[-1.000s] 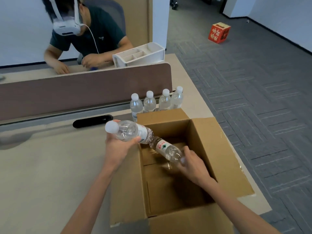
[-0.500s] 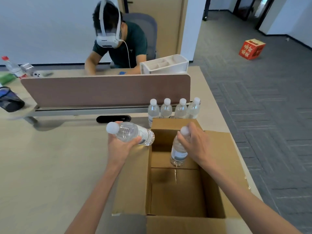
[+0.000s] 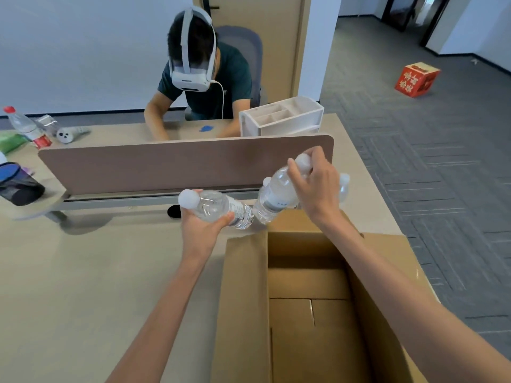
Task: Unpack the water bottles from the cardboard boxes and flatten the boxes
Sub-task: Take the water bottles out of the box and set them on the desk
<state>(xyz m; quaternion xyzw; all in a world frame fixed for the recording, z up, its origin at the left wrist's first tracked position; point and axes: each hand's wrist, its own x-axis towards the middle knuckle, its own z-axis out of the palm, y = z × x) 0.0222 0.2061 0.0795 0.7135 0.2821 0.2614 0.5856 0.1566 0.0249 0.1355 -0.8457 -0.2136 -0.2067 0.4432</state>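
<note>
**Two bottles lifted above the open box**

At frame centre the left hand grips a water bottle lying sideways. The right hand clasps a second bottle near its cap, tilted. The cardboard box sits open, lower right.

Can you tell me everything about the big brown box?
The cardboard box is plain brown and looks like stiff card. It stands upright on the beige desk, near the desk's right edge, with its top open. Its left flap is opened outward, and so is the right one. Inside, only bare walls and the floor's seam show, with no bottles, but the near end is cut off by the picture. The person's right arm reaches across above it. I cannot tell if they touch.
</note>
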